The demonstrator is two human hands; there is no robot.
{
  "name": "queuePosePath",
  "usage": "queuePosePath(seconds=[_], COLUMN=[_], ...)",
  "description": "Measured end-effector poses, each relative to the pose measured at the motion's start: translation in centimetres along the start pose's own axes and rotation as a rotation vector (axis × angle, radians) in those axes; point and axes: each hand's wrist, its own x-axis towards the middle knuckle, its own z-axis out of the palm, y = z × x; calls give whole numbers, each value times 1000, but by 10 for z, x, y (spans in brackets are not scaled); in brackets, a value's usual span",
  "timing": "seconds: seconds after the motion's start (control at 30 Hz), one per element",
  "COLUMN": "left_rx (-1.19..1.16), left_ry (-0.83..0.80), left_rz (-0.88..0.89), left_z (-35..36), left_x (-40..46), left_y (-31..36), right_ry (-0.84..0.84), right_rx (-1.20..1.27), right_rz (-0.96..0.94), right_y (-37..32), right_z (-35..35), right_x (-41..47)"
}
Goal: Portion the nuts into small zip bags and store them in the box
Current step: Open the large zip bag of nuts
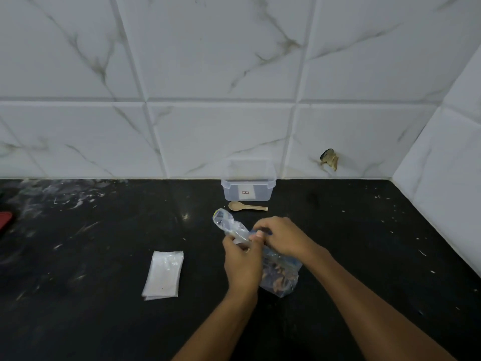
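A large clear zip bag of brown nuts (279, 278) lies on the black counter, its twisted neck reaching up and left. My left hand (243, 264) grips that neck from below. My right hand (279, 237) pinches the bag's blue zip strip just above it. A stack of small empty zip bags (164, 274) lies flat to the left. The clear plastic box (248, 185) stands open against the wall, with a beige spoon (246, 206) lying in front of it.
The black counter (104, 321) carries white smears at the back left. A red object (5, 217) shows at the left edge. Marble-look tiled walls meet in a corner at the right, with a chipped hole (330, 158) low in the back wall.
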Motion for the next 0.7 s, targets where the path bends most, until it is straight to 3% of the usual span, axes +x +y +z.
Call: queuePosePath(seconds=[0.2,0.33,0.47,0.6,0.7], left_rx=[-141,-487,-617,-529,-363], left_ry=[71,-46,-70,-151,-205], left_rz=[-25,-214,-402,-455,-402], left_z=[6,-8,-31,-50,-50], left_x=[5,19,53,72,72], left_y=[8,23,38,44,39], right_ry=[74,318,277,260,318], right_rx=[208,908,1573,1688,1533], right_rz=[-15,301,607,707,675], right_y=[0,13,30,39,47], right_z=[2,-11,-25,-28,-14], right_x=[-4,-5,-9,-13,-14])
